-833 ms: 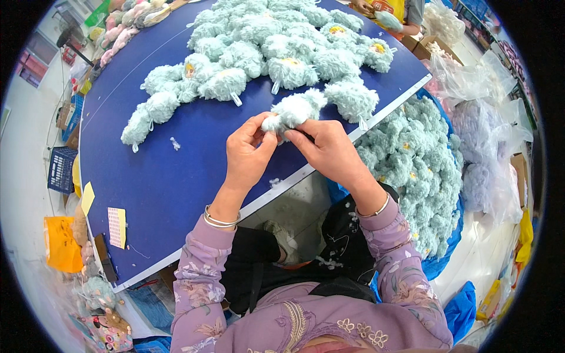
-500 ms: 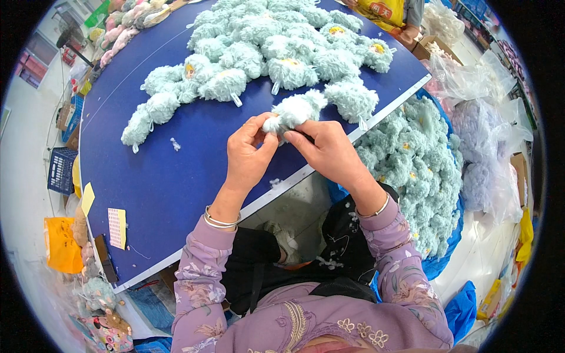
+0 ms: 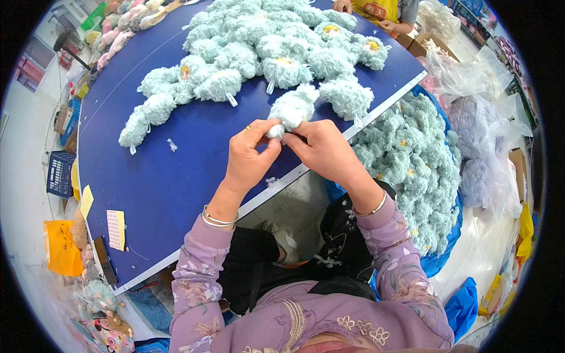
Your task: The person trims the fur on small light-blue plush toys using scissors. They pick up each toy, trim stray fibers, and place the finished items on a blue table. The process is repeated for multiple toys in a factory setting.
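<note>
Close to the near edge of the blue table [image 3: 194, 188], a pale mint plush toy [image 3: 293, 106] is pinched between my two hands. My left hand [image 3: 253, 152] presses thumb and fingers together at its lower end, where a white tuft of stuffing [image 3: 275, 132] pokes out. From the other side my right hand [image 3: 325, 150] grips the same end with thumb and forefinger; the fingertips partly hide the fabric there. Just beyond lies another fluffy mint plush [image 3: 346, 97] with a small loop. A large heap of matching plush toys [image 3: 241, 59] spreads over the far table, some showing yellow patches.
Right of the table stands a blue-lined sack [image 3: 450, 217] full of mint plush pieces. Clear plastic bags [image 3: 479, 147] sit farther right. A sticker sheet [image 3: 116, 229] lies at the table's left. Across the table is another person's hand [image 3: 386, 26], beside a yellow apron [image 3: 368, 8].
The plush toy has turned more upright in my fingers, and its white tuft now shows lower, between my hands. My hands stay close together. The person across has shifted a hand.
</note>
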The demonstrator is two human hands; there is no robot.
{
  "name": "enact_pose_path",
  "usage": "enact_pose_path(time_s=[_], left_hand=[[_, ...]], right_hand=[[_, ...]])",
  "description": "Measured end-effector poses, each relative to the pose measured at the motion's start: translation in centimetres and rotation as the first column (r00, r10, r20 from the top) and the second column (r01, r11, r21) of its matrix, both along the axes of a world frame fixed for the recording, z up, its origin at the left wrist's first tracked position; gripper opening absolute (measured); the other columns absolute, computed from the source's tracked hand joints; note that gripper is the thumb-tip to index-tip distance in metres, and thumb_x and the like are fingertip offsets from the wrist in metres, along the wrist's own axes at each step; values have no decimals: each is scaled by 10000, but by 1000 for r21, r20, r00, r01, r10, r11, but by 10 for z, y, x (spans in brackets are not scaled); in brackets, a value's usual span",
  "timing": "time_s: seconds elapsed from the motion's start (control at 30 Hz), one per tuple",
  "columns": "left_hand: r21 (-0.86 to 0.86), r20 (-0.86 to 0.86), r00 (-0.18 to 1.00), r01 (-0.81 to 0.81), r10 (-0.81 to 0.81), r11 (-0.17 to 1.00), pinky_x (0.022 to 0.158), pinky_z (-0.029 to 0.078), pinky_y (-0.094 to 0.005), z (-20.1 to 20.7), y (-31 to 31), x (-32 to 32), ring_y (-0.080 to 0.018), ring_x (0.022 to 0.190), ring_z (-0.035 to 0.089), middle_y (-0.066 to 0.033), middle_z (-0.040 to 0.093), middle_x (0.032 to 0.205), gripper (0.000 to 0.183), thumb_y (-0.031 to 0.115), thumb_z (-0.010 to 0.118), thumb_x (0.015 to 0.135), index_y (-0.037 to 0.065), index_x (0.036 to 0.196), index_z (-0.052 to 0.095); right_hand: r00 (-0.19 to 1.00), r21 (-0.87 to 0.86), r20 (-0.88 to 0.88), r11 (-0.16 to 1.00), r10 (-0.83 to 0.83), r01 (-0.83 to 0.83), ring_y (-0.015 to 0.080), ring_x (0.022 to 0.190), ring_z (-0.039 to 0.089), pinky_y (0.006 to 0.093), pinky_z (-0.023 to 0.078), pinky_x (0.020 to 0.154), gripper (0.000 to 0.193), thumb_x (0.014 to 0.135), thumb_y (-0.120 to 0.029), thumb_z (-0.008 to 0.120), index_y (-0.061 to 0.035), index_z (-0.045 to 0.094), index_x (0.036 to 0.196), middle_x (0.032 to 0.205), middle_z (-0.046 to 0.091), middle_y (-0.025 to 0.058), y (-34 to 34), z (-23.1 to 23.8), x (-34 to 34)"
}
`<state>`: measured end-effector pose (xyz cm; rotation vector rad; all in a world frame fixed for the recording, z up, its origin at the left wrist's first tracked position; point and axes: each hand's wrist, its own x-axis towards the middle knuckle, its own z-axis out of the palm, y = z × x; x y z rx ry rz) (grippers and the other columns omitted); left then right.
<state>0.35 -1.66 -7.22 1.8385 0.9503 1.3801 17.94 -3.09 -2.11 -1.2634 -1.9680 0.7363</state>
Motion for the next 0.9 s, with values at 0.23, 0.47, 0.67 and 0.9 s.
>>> enact_pose_path(time_s=[0.23, 0.47, 0.67, 0.9], left_hand=[[-286, 279, 958, 23, 60, 958, 692, 559, -254, 2, 0, 1, -115, 794, 655, -66, 668, 929, 185, 27, 549, 926, -49, 1073, 631], [-364, 465, 882, 113, 75, 925, 730, 564, -272, -4, 3, 0, -124, 797, 657, -75, 671, 936, 169, 67, 551, 943, -36, 1060, 619], [-328, 468, 881, 109, 62, 938, 747, 571, -290, -6, 4, 1, -131, 820, 658, -73, 665, 964, 174, 68, 553, 942, -27, 1076, 611], [-362, 453, 886, 80, 100, 929, 723, 536, -246, 1, 5, 1, -98, 790, 636, -56, 660, 939, 172, 71, 562, 939, -13, 1080, 613]], right_hand=[[948, 59, -317, 998, -12, 33, 326, 633, 650, 354, 481, 566, 202, 886, -168, 629, 29, 668, 905, 727, 645, 210, 6, -25, -16], [900, 19, -433, 997, -55, 70, 208, 635, 659, 308, 486, 583, 184, 893, -138, 621, 39, 655, 929, 721, 658, 180, 5, -31, -28], [871, -56, -486, 997, -78, 58, 115, 588, 565, 287, 448, 543, 197, 903, -141, 615, 54, 639, 896, 663, 635, 111, 9, -36, -29], [888, -29, -459, 1000, -10, -4, 63, 551, 423, 266, 356, 484, 246, 848, -191, 699, 23, 593, 790, 602, 502, 15, 11, -31, -17]])
